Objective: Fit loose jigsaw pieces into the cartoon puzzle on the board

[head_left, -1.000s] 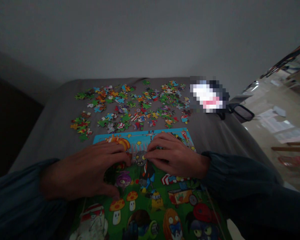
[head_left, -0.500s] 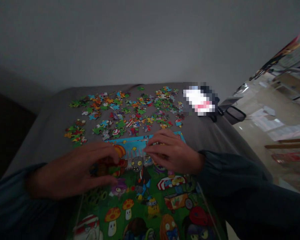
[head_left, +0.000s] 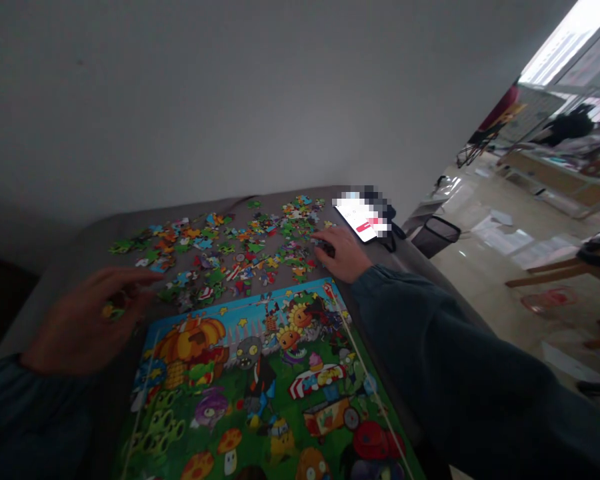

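My left hand [head_left: 93, 317], blurred by motion, is left of the picture sheet with thumb and fingers brought together. Something pale shows at its fingertips, too smeared to name. My right hand [head_left: 344, 252] is at the right end of the loose puzzle pieces [head_left: 240, 250], fingers curled in a pinch on a small greyish puzzle piece [head_left: 325, 245]. The colourful cartoon picture sheet [head_left: 265, 360], showing a zombie, sunflowers and mushrooms, lies in front of me under a clear, straight-edged cover. Neither hand touches it.
A phone with a lit screen [head_left: 363, 217], partly pixelated, lies at the table's back right beside dark items. Grey cloth [head_left: 87, 250] covers the table, which meets a plain wall [head_left: 230, 100]. To the right are a tiled floor [head_left: 485, 247] and wooden furniture [head_left: 555, 270].
Both hands have left the picture sheet. My left hand has moved out to the left, my right hand forward to the pieces' right end. The camera view has shifted, showing more of the sheet.
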{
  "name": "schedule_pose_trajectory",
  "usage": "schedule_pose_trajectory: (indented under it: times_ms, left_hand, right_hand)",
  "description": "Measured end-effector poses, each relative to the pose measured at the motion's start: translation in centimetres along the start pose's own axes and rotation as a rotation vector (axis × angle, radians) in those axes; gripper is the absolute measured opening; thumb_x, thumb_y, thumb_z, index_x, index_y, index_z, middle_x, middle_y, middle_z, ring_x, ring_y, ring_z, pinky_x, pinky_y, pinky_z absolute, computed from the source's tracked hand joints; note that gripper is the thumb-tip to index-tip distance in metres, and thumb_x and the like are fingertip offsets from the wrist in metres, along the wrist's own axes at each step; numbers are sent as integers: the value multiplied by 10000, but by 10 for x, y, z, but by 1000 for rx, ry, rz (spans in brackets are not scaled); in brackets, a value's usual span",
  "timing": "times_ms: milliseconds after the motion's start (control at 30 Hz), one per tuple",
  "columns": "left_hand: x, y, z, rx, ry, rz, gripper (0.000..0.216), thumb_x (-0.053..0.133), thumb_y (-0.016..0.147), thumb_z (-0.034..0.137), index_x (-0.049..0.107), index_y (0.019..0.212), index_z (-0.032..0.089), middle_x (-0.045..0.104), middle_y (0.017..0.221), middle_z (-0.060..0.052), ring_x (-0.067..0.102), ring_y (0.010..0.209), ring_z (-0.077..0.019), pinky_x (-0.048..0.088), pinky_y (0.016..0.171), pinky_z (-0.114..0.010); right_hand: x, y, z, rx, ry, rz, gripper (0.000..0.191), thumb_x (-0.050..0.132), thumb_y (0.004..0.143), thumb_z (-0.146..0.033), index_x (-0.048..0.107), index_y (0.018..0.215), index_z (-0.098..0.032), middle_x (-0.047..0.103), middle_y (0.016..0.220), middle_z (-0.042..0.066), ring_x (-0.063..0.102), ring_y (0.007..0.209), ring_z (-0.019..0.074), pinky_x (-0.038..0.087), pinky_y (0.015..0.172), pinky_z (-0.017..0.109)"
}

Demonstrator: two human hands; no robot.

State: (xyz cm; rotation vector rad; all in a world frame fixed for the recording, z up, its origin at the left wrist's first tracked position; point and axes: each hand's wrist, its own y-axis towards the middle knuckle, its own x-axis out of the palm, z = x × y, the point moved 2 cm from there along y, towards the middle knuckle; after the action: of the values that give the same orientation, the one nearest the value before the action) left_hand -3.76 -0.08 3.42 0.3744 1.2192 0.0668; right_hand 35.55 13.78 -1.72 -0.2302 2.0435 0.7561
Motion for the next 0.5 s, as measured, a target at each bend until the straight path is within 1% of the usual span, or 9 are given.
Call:
schedule_pose_trajectory:
  times_ms: [67,133,267,333,433,500]
  left_hand:
    - [2,-1,5,4,-24,-10,230,530,957,401,563,1181,363,574,1145,80,596,791,-131,487,750,-271]
    - [4,-1,6,5,-10,-11,228,522,964,410,563,1181,353,564,1143,80,594,792,-126,485,754,-273]
    - [11,-1,-3,-32,38,-37,274,492,971,447,575,1208,338,594,1098,42,623,807,-151,504,739,-285]
    - [14,-1,-8,-53,47,-57,302,476,974,452,592,1214,310,627,1092,10,641,836,-172,519,766,-299]
    - [15,0,-6,-60,26,-76,362,499,948,485,622,1205,263,656,1128,-32,661,875,-200,534,829,-330]
    - [13,1,0,-65,8,-85,382,504,931,508,645,1178,253,668,1148,-40,672,877,-210,539,842,-338]
  right_hand:
    - [1,-1,-5,9,11,-30,322,591,918,-249,694,1207,-152,681,1165,140,570,1141,290,436,1028,510]
    - [1,-1,-8,19,12,-60,315,590,928,-248,699,1212,-163,674,1188,132,549,1168,292,423,1039,513]
    - [0,-2,-17,-31,-10,-140,333,561,984,-284,674,1294,-233,651,1234,103,501,1221,279,405,1044,503]
    - [1,-3,-24,-62,-39,-174,349,547,1009,-333,651,1335,-267,637,1276,87,475,1243,279,391,1048,499]
    - [3,-2,-35,-80,-80,-194,340,538,1023,-384,658,1317,-262,618,1334,76,452,1268,286,379,1042,493]
    - [4,-1,-43,-96,-84,-183,340,589,996,-426,672,1272,-244,622,1323,76,455,1272,288,375,1043,487]
